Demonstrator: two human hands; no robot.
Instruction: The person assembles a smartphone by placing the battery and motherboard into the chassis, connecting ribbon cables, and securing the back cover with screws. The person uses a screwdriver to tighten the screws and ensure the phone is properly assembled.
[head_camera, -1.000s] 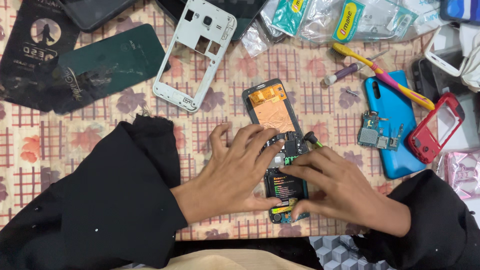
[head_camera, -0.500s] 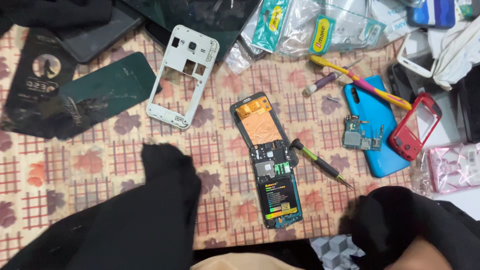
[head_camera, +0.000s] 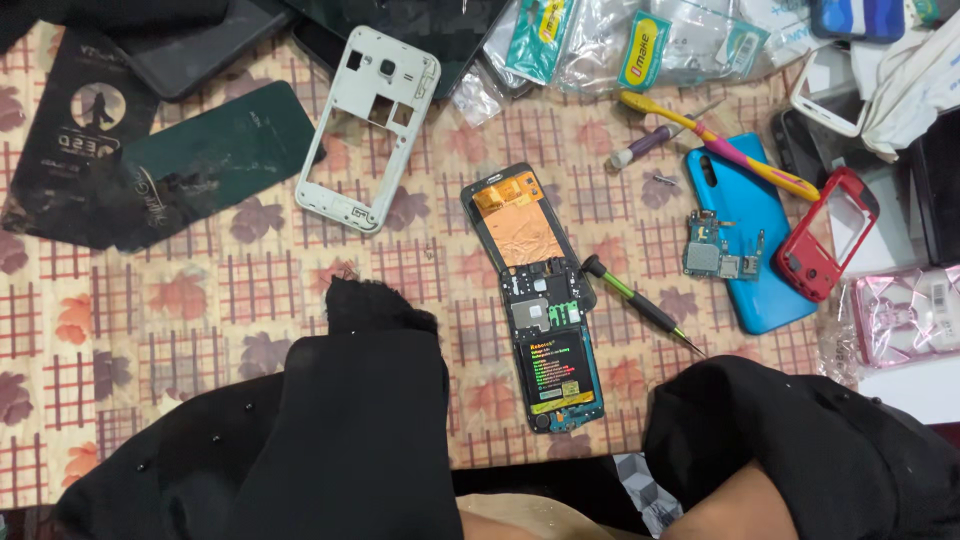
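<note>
Lying opened on patterned cloth (head_camera: 200, 300): phone (head_camera: 540, 300), screwdriver (head_camera: 640, 305) touching, white frame (head_camera: 368, 128) near; hands hidden under black sleeves (head_camera: 360, 420), grip unclear.

Table (head_camera: 200, 330) fills nearly the whole view, covered in a beige cloth printed with a red-brown grid check and maroon and orange leaf motifs. Cloth lies flat, a few small wrinkles. Table's near edge runs along the bottom; below it a dark gap and a small patch of floor (head_camera: 640, 490) with a grey-and-white cube-pattern tile. At right, a plain white surface (head_camera: 905, 385) sits over the cloth. Light is even and bright, soft shadows only. No walls or windows in view.
</note>
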